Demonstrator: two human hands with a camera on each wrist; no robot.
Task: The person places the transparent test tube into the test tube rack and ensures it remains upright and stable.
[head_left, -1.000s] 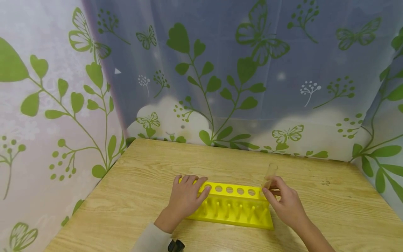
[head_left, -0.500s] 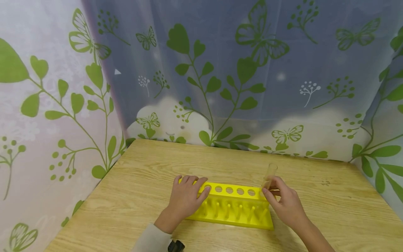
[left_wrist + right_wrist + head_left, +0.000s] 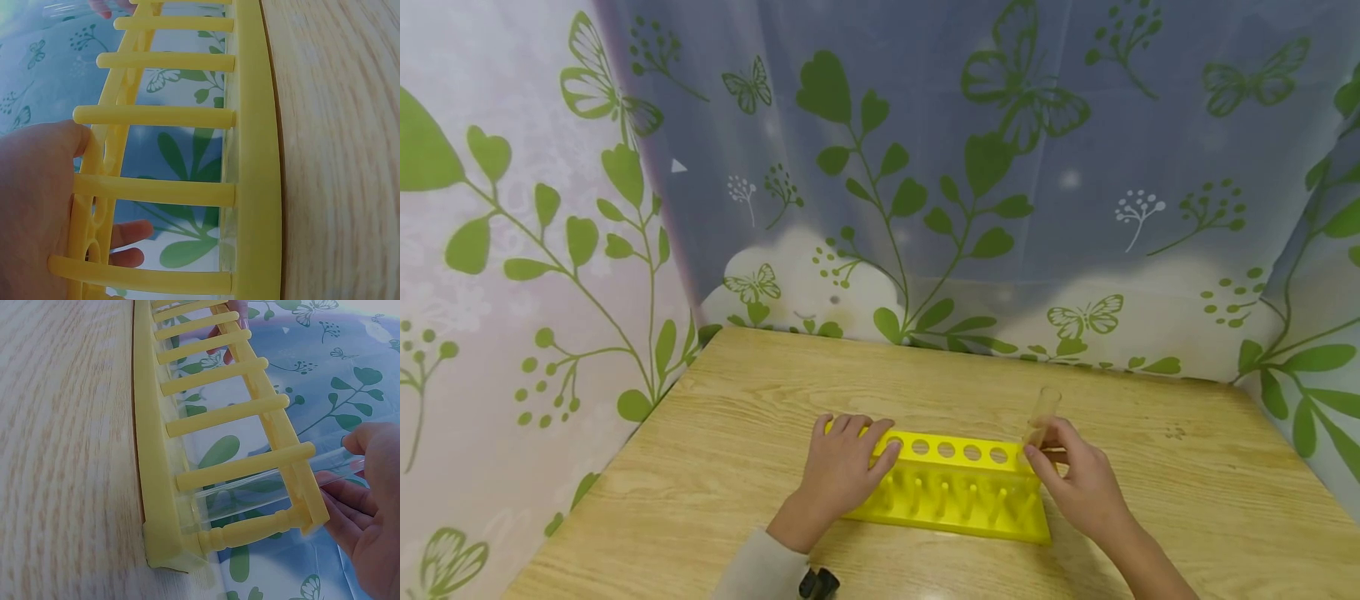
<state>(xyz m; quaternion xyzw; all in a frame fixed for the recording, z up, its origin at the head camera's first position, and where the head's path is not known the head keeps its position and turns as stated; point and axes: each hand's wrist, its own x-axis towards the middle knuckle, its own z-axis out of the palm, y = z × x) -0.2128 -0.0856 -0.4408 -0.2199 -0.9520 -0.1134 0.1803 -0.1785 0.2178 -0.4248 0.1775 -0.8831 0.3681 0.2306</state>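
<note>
A yellow test tube rack point(image 3: 955, 527) stands on the table, with a row of round holes along its top bar and upright pegs along its base. My left hand point(image 3: 842, 471) grips the top bar at its left end, thumb in front and fingers over the back. At the right end my right hand point(image 3: 1078, 479) pinches a clear test tube point(image 3: 1047, 404) between thumb and fingers. In the right wrist view the tube point(image 3: 250, 492) passes through the top bar and its lower end reaches down to the base. Its upper part stands above my fingers.
The wood-grain table point(image 3: 775, 383) extends around the rack. A curtain point(image 3: 925, 250) with leaves and butterflies hangs along its back edge, and more patterned cloth point(image 3: 512, 333) borders the left side. A black band point(image 3: 818, 583) shows by the left sleeve.
</note>
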